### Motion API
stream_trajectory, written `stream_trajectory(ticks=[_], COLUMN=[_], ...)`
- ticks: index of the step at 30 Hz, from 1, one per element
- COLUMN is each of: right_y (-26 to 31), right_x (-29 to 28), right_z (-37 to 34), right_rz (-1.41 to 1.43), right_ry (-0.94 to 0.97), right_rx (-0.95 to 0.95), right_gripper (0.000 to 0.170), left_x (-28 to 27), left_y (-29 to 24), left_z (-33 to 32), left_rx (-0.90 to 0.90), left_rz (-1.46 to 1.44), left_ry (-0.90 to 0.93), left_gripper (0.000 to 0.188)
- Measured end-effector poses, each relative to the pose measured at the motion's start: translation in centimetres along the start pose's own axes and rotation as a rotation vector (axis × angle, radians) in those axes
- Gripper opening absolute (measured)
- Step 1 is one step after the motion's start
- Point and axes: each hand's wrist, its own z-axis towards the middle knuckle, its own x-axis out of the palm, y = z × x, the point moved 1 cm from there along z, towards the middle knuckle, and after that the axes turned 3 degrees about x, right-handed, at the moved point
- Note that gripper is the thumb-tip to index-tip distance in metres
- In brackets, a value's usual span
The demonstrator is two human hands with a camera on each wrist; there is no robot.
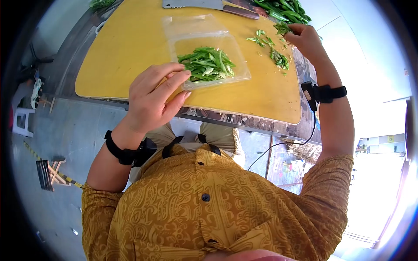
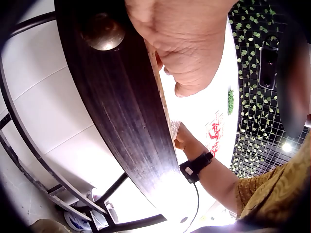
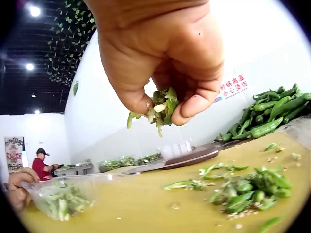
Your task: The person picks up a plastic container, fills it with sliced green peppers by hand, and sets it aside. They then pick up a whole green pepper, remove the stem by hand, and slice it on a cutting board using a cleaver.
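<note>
My right hand [image 1: 305,40] pinches a small bunch of cut green peppers [image 3: 163,108] above the right side of the yellow cutting board [image 1: 117,65]. Below it in the right wrist view lies a heap of chopped peppers [image 3: 260,187] with loose seeds. My left hand [image 1: 152,89] rests at the near left corner of a clear plastic box [image 1: 241,65], relaxed fingertips at the rim and thumb apart from them. Green pepper strips [image 1: 208,65] fill the middle of the box, its lid [image 1: 196,24] lying folded back. In the left wrist view, the left fingers are mostly hidden.
A cleaver [image 1: 191,3] with a brown handle [image 1: 241,11] lies along the far edge of the board. Whole green peppers [image 3: 279,111] are piled at the far right. A person in red [image 3: 41,167] stands in the background. A cable [image 1: 283,143] hangs from the right wrist band.
</note>
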Motion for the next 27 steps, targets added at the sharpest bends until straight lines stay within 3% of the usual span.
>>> stream_trajectory(ticks=[8,12,18,24,27], right_y=[10.6,15.0,15.5,15.3,15.9], right_x=[2.6,5.5,7.0,7.3,7.6], right_z=[-2.1,-2.9,-3.2,-4.0,-4.7], right_rz=[0.127,0.113,0.183,-0.053,0.136], right_ry=[0.326,0.249,0.284,0.252,0.384], right_rx=[-0.135,-0.416,-0.426,-0.56,-0.601], right_gripper=[0.032,0.035,0.031,0.026,0.025], left_x=[-0.2,0.2,0.2,0.1,0.1], left_y=[-0.1,0.0,0.0,0.2,0.2], left_z=[-0.2,-0.2,-0.4,-0.5,-0.5], left_rx=[-0.009,0.001,-0.002,0.022,0.027], left_rz=[-0.004,0.005,0.006,0.018,0.018], left_ry=[0.024,-0.038,-0.047,-0.061,-0.056], left_gripper=[0.038,0.041,0.04,0.037,0.036])
